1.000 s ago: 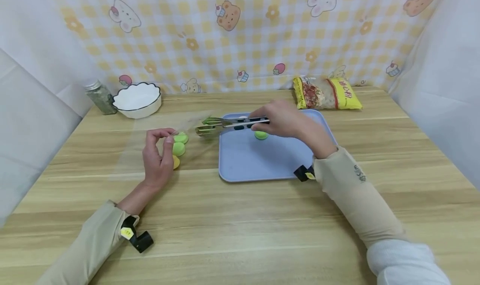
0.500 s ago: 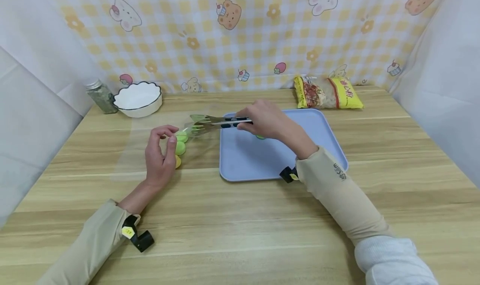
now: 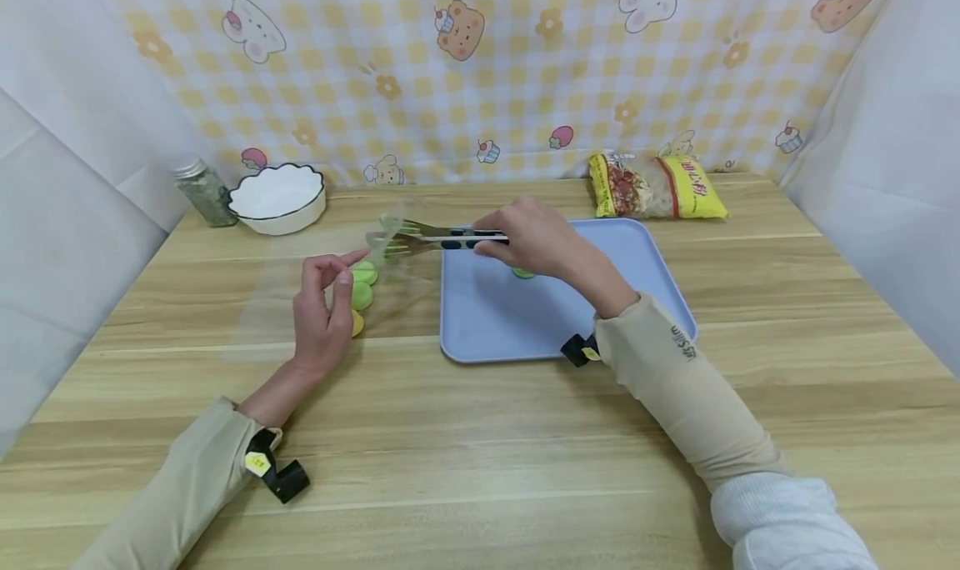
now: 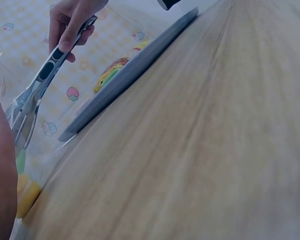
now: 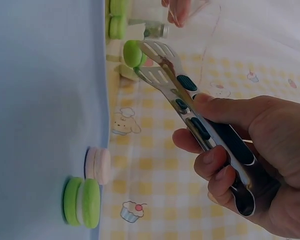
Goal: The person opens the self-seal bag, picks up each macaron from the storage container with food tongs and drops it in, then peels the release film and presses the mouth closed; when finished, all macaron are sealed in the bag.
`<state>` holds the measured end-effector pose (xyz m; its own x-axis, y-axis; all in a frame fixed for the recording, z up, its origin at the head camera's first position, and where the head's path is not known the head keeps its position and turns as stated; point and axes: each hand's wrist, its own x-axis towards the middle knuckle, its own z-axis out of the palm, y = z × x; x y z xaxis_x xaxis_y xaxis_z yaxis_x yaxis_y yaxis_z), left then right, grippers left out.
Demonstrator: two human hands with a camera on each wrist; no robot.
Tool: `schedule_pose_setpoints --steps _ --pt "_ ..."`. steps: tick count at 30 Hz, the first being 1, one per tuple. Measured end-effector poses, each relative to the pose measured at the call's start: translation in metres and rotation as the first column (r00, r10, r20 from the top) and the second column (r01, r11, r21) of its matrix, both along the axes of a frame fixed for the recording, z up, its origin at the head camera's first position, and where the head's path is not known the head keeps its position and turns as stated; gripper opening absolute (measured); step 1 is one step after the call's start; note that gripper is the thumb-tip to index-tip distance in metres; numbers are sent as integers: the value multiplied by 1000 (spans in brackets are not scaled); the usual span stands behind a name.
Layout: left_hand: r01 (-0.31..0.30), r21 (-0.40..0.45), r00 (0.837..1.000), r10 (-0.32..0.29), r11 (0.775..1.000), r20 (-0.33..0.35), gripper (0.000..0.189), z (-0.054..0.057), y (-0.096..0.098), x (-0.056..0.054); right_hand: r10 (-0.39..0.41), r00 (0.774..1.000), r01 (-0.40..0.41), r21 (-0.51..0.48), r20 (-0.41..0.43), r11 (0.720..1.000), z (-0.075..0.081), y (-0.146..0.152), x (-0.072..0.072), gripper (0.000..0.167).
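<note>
My left hand (image 3: 322,316) holds the edge of a clear plastic bag (image 3: 258,303), its index finger reaching toward the bag's mouth. Green macarons (image 3: 362,295) and a yellow macaron (image 3: 357,323) lie beside that hand, apparently inside the bag. Metal tongs (image 5: 210,125) with dark grip pads are gripped in my right hand (image 3: 528,237). Between the tongs' slotted tips sits a green macaron (image 5: 132,53); in the head view these tips are at the bag's mouth. On the blue tray (image 3: 487,328) are another green macaron (image 5: 82,202) and a pale pink macaron (image 5: 98,165), mostly hidden by my right hand from above.
A white scalloped bowl (image 3: 277,202) and a glass jar (image 3: 206,193) stand at the back left of the wooden table (image 3: 465,453). At the back right lies a yellow food packet (image 3: 656,188). A checked cloth (image 3: 510,78) hangs behind.
My right hand has moved left, bringing the tongs and green macaron from over the tray's edge to the bag's mouth. The left index finger has stretched out; that hand otherwise stays nearly still.
</note>
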<state>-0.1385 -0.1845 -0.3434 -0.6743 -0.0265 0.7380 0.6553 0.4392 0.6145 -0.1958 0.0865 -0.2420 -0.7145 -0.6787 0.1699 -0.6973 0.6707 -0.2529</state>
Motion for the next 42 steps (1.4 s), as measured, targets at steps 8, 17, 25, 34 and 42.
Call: schedule_pose_setpoints --steps 8,17,25,34,42 --pt "19 -2 1000 -19 1000 2 15 0 0 0 -5 998 7 -38 55 999 2 2 0 32" --pt "20 -6 1000 -20 1000 -1 9 -2 -1 -3 8 1000 -8 -4 27 1000 -2 -7 3 35" --pt "7 -18 1000 -7 1000 9 9 -2 -1 -1 -27 1000 27 -13 13 1000 -10 -26 -1 30" --pt "36 -20 999 -36 999 5 12 -1 0 -2 -36 998 39 -45 56 998 -16 -31 -2 27" --pt "33 -45 999 -32 998 30 9 -1 -1 -4 -5 998 4 11 63 1000 -15 -27 1 21"
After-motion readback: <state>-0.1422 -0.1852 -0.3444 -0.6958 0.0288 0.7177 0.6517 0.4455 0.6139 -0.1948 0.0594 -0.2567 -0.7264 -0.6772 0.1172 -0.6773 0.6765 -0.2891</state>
